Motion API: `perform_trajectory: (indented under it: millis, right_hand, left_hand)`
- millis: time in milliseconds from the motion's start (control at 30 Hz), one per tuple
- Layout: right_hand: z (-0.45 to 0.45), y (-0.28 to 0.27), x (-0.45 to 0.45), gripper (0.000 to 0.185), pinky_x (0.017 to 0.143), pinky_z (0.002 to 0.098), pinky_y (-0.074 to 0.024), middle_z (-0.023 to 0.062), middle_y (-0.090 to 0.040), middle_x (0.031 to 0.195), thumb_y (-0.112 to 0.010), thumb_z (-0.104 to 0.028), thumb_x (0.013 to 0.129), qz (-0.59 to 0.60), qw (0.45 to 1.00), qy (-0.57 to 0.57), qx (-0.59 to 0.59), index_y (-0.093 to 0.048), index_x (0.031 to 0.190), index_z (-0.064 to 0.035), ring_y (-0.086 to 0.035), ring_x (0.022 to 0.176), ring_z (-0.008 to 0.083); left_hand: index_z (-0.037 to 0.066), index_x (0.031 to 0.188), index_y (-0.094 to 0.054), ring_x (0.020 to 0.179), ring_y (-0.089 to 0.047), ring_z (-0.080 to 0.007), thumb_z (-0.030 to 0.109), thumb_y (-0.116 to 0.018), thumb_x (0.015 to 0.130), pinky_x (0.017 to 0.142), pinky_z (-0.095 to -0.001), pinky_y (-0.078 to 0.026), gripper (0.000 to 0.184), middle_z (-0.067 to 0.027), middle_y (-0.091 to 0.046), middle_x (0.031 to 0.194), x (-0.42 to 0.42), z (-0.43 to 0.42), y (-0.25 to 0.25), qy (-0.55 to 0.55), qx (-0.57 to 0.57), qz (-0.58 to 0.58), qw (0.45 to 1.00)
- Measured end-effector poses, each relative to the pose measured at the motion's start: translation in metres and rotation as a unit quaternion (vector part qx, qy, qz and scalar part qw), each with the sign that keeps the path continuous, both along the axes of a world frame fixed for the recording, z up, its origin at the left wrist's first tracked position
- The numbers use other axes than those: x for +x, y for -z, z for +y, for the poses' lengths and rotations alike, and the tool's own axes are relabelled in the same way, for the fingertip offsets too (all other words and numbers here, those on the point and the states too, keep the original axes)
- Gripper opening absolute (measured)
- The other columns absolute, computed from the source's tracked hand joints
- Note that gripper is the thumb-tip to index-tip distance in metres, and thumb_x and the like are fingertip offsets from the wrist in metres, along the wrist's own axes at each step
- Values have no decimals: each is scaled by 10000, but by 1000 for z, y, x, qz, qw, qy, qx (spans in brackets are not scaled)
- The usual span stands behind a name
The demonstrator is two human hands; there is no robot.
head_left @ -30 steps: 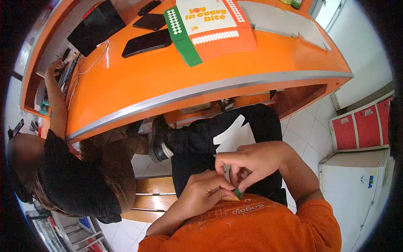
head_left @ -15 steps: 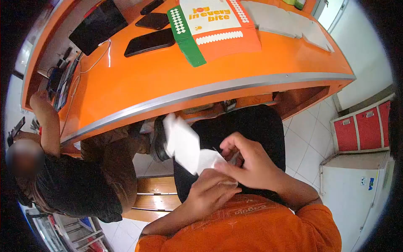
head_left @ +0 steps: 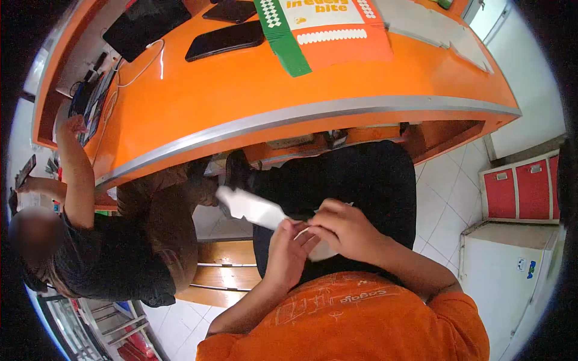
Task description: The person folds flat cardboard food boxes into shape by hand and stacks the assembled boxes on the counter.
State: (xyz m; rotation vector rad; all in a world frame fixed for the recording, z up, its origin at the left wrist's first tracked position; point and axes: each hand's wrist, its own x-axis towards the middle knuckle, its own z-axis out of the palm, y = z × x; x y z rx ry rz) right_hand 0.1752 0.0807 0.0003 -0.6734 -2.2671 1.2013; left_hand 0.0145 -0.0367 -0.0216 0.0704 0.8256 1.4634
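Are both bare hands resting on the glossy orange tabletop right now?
No, the left hand and right hand are above the black-trousered lap, working at the white cardboard piece.

- Held piece point(head_left: 259, 209), ctr: plain white
- Tabletop point(head_left: 198, 90), 12 o'clock: orange; edge strip point(head_left: 301, 115) silver-grey
- Printed sheet point(head_left: 346, 51), 12-1 o'clock: orange-red + green, wht diamonds on grn, wht scalloped band, yel-orange lettering on wht
- Phone point(head_left: 224, 42), 11 o'clock: blk
- Drawers point(head_left: 506, 195), 3 o'clock: red w/ pale frames
- Wearer's shirt point(head_left: 361, 319), 5-6 o'clock: orange, pale print
- Co-worker's shirt point(head_left: 108, 259), 8 o'clock: blk
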Motion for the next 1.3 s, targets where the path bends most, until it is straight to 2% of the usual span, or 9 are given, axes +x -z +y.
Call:
perform_trajectory:
  millis: [100,267,433,667,900,1033,1133,1200,1300]
  right_hand:
    - [-9,-18,-9,136,628,362,-535,116,-612,858,-759,-102,950,67,992,30,104,-695,1014,-1,-670,746,245]
    - [-3,-17,-7,108,620,352,-536,126,-656,870,-758,-45,925,100,990,81,-59,-685,985,9,-674,698,236]
    - [6,-28,-1,91,639,316,-556,151,-724,935,-750,-13,937,122,991,11,-56,-708,1005,31,-723,776,199]
    - [17,-42,3,135,726,428,-538,167,-681,931,-750,-113,936,70,992,-102,39,-680,953,1,-687,871,346]
    - [14,-35,-2,499,480,337,-442,54,-527,581,-930,-331,819,61,992,89,-70,-502,769,-79,-557,495,164]
    - [18,-41,7,450,493,358,-464,65,-544,611,-902,-302,847,30,992,103,-69,-519,773,-76,-589,518,199]
    - [6,-56,18,401,522,391,-503,69,-557,654,-877,-270,851,50,992,10,115,-528,783,-85,-623,551,246]
    - [0,-81,24,282,735,433,-559,113,-623,889,-830,-240,839,50,986,-84,137,-623,938,-76,-685,884,305]
    - [-4,-96,21,353,939,470,-513,152,-629,1159,-709,-205,889,30,959,-131,251,-670,1202,-49,-597,1192,349]
  left_hand:
    - [86,1314,-574,1172,-663,-241,378,-539,1117,1030,-431,-556,354,-104,-656,1290,-5,12,-8,-42,-30,20,998]
    - [80,1344,-579,1187,-646,-234,228,-596,1081,1025,-424,-554,303,-84,-666,1258,17,18,2,-176,-9,267,947]
    - [77,1349,-595,1205,-619,-221,249,-692,1002,1030,-397,-522,399,-78,-646,1265,-3,7,17,-102,66,233,965]
    - [74,1357,-616,1229,-582,-203,278,-827,893,1038,-359,-478,549,-70,-619,1274,-26,-6,36,-5,140,213,967]
    - [71,1364,-637,1254,-545,-185,308,-961,783,1045,-321,-433,706,-62,-591,1283,-10,4,15,84,252,308,914]
    - [26,1340,-613,1099,-647,-227,80,-851,876,975,-342,-484,524,-89,-671,1163,13,9,-37,146,173,470,853]
    - [25,1223,-678,1016,-697,-271,23,-818,858,884,-372,-529,391,-134,-708,1089,-17,9,-50,273,194,532,778]
    - [28,1115,-724,937,-722,-311,19,-823,832,811,-401,-548,300,-154,-726,1000,-39,11,-68,337,221,599,692]
    - [24,1030,-754,856,-716,-358,34,-839,817,756,-418,-547,229,-153,-741,918,-45,17,-105,310,192,590,720]
